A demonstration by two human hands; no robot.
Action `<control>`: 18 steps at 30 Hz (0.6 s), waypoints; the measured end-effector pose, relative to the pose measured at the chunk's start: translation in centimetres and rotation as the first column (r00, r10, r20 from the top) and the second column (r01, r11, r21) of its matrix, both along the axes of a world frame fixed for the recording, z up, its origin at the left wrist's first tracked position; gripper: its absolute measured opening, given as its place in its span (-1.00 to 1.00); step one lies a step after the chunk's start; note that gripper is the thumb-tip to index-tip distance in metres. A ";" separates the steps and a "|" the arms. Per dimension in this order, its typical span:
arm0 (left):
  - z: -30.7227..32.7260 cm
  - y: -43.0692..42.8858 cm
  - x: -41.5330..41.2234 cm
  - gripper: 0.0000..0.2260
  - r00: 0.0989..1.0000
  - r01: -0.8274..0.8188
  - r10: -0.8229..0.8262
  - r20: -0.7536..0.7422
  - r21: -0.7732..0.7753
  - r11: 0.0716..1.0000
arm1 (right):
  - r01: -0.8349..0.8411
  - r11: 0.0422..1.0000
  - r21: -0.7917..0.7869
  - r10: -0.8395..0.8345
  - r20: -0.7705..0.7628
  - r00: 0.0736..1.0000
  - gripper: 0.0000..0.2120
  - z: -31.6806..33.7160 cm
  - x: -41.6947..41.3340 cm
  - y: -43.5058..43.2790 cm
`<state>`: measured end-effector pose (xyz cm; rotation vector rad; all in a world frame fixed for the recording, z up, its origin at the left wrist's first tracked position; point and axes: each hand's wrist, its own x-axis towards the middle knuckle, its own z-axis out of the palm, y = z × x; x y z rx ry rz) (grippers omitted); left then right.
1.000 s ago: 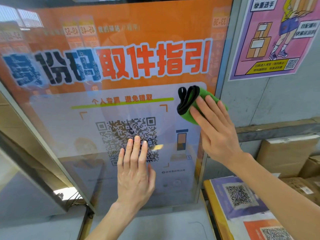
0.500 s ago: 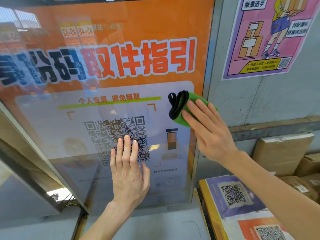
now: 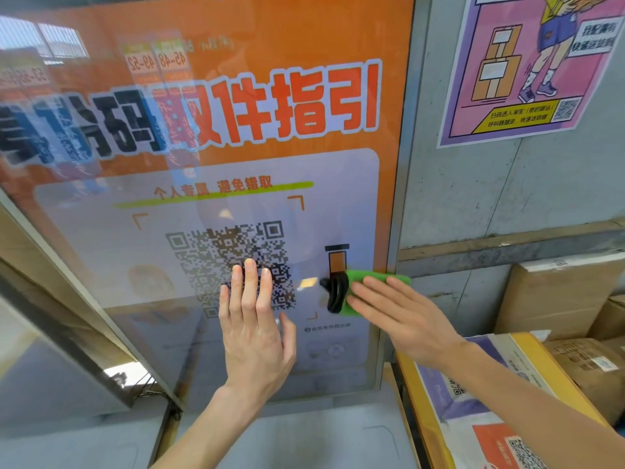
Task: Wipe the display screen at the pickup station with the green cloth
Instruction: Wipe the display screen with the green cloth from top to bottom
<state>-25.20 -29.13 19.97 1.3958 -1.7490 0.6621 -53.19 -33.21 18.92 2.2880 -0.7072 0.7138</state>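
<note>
The display screen [image 3: 236, 79] is a tall glossy panel with an orange poster, large characters and a QR code. My right hand [image 3: 402, 319] presses the green cloth [image 3: 368, 282], which has a black edge band, flat against the screen's lower right, near its frame. Its fingers are straight over the cloth. My left hand [image 3: 253, 330] rests flat on the glass over the lower part of the QR code, fingers straight and together.
A pink poster [image 3: 527, 66] hangs on the grey wall to the right. Cardboard boxes [image 3: 558, 299] and a yellow-edged printed parcel [image 3: 473, 394] are stacked at lower right. A metal frame [image 3: 67, 319] slants along the screen's left side.
My right hand has slid the green cloth down the screen's right side, from beside the white panel's top to level with the QR code's lower half. My left hand stays put.
</note>
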 end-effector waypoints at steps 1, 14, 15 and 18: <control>0.0 0.0 -0.1 -0.22 1.000 0.000 0.000 -0.002 0.002 1.000 | 0.007 1.000 -0.006 -0.007 0.066 0.998 -0.34 0.9 0.4 -0.2; 0.8 1.0 1.5 -0.19 0.995 0.027 -0.032 0.098 0.057 0.998 | -0.002 0.999 0.035 0.002 0.000 1.000 -0.26 0.5 2.0 0.4; 1.0 1.2 1.7 -0.19 0.993 0.030 -0.037 0.112 0.066 0.997 | -0.003 1.000 0.028 0.001 0.092 0.996 -0.35 1.8 3.0 0.3; 1.0 1.8 3.0 -0.20 0.988 0.002 -0.016 0.155 0.090 0.996 | 0.014 1.000 0.003 -0.014 0.282 0.959 -0.43 5.0 6.1 -0.2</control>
